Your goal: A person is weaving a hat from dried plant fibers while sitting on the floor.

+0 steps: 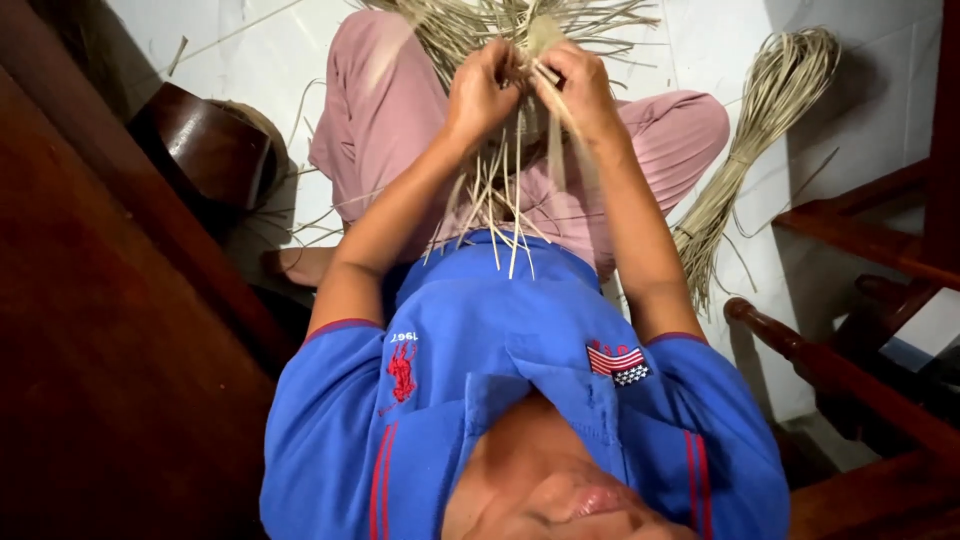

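Note:
My left hand and my right hand are raised close together over my lap. Both are closed on a piece of woven pale straw strips. Loose strip ends fan out above my hands, and more hang down between my wrists toward my blue shirt. My fingers pinch the strips where they cross, and the weave itself is mostly hidden behind my hands. My knees in pink trousers lie under the work.
A tied bundle of the same pale strips lies on the white tiled floor at the right. Dark wooden furniture fills the left side, and a wooden chair frame stands at the right. Stray strips lie on the floor.

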